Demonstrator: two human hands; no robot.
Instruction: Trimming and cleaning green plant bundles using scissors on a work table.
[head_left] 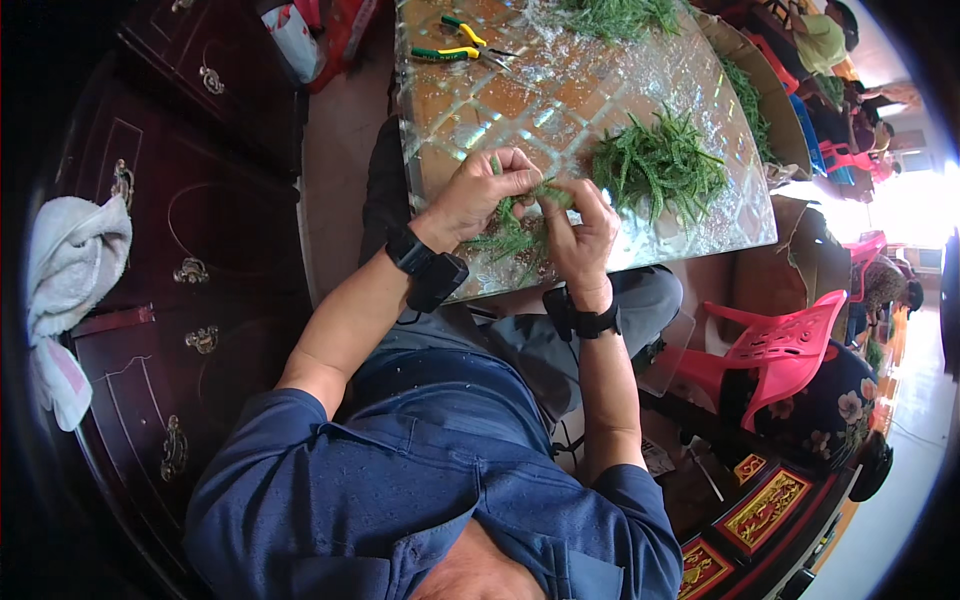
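Observation:
Over the near edge of the glass-topped table (590, 240), my left hand (490, 190) pinches a green artificial sprig (510, 207) between thumb and fingers. Close beside it, my right hand (582, 225) has its fingers closed on the other end of the same greenery. Below the hands, loose feathery green sprigs (508, 243) lie on the glass. A heap of green artificial sprigs (660, 165) rests just right of my right hand. Exactly how the stems sit between the fingertips is too small to tell.
Two pairs of green-and-yellow pliers (445, 53) lie at the table's far left. More greenery (620, 15) is at the far edge, with white bits scattered about. A dark drawer cabinet (190, 270) stands left; a pink plastic chair (770, 350) stands right. Other people sit farther off.

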